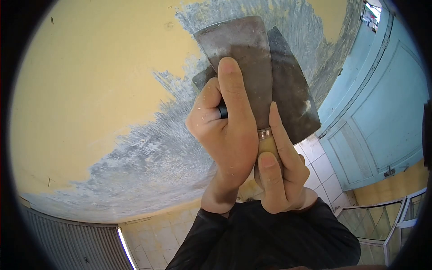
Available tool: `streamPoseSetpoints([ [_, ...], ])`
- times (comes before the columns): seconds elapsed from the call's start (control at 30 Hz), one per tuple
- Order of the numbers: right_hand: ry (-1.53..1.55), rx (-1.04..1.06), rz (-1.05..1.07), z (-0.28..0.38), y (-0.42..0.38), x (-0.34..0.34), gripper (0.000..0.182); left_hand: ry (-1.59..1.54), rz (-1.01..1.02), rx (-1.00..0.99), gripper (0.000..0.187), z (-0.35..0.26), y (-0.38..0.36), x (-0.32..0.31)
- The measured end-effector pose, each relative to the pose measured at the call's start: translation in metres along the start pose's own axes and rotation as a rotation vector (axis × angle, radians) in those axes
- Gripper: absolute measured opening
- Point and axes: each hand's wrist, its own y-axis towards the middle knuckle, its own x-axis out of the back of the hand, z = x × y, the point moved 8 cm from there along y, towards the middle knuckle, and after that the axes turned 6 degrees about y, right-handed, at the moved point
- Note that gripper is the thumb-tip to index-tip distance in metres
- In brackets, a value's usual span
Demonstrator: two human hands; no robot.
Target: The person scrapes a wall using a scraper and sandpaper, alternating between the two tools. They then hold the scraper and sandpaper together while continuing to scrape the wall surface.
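Observation:
A putty knife with a broad, worn steel blade points upward in front of the wall. My right hand is closed around its yellowish handle, the thumb on the handle and the index finger stretched along the blade's lower edge. My left hand is closed too, with its thumb flat on the face of this blade. Between its curled fingers shows the black handle of a second, darker scraper. That wide blade lies behind the first one and sticks out on both sides; its middle is hidden.
A yellow wall with a large rough grey patch fills the left and top. A light blue door with a latch stands at right. Below are white floor tiles, a glass-paned frame and a grey corrugated shutter.

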Motion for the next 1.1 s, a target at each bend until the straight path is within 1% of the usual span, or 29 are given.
streamPoseSetpoints([
  [0.03,-0.001,0.003,-0.001,0.002,-0.003,0.001,0.053,-0.024,0.01,0.003,0.043,0.0,0.001,-0.001],
  [0.1,0.051,-0.165,0.025,-0.006,-0.013,0.0,0.052,-0.021,0.02,-0.021,0.043,0.007,-0.009,0.003],
  [0.13,0.052,-0.158,0.024,-0.007,-0.013,0.001,0.052,-0.017,0.029,-0.049,0.043,0.009,-0.012,0.004],
  [0.2,0.028,-0.056,0.034,-0.004,-0.011,0.003,0.051,-0.006,0.021,-0.069,0.043,0.012,-0.011,0.003],
  [0.27,0.04,-0.087,0.009,-0.005,-0.008,0.0,0.052,0.015,0.006,-0.066,0.043,0.007,-0.01,0.003],
  [0.33,0.053,-0.125,-0.022,-0.006,-0.006,0.0,0.052,-0.022,0.02,0.063,0.043,0.0,0.001,-0.001],
  [0.37,0.037,-0.093,-0.012,-0.004,-0.003,0.0,0.052,-0.02,0.023,0.064,0.043,0.002,0.0,-0.002],
  [0.43,0.02,-0.053,-0.001,-0.002,-0.003,0.0,0.052,0.01,-0.018,-0.054,0.041,0.001,0.0,0.001],
  [0.47,0.024,-0.086,0.008,-0.005,-0.01,0.001,0.051,0.008,-0.019,-0.058,0.041,0.005,-0.005,0.004],
  [0.53,0.03,-0.107,0.019,-0.011,-0.014,0.001,0.051,0.021,0.067,0.01,0.042,0.018,-0.017,0.008],
  [0.63,0.056,-0.087,0.027,-0.012,-0.012,0.0,0.051,0.031,0.038,-0.047,0.042,0.013,-0.011,0.004],
  [0.73,-0.024,-0.071,0.001,-0.005,-0.003,-0.001,0.052,0.016,0.039,-0.008,0.043,-0.004,0.003,-0.001],
  [0.8,0.058,-0.087,0.005,-0.004,0.0,-0.001,0.052,0.041,0.023,-0.032,0.043,-0.002,0.001,0.0],
  [0.87,0.052,-0.108,0.006,-0.005,-0.008,0.001,0.052,0.062,0.005,-0.059,0.044,0.006,-0.005,0.004],
  [0.97,0.05,-0.117,0.007,-0.009,-0.013,0.002,0.052,0.018,0.055,-0.044,0.043,0.017,-0.014,0.004],
  [1.03,0.047,-0.13,0.006,-0.009,-0.012,0.002,0.052,0.042,-0.013,-0.114,0.044,0.005,-0.009,0.002],
  [1.1,0.079,-0.127,-0.022,-0.005,-0.002,0.001,0.051,0.046,-0.004,-0.052,0.043,-0.004,-0.001,0.0],
])
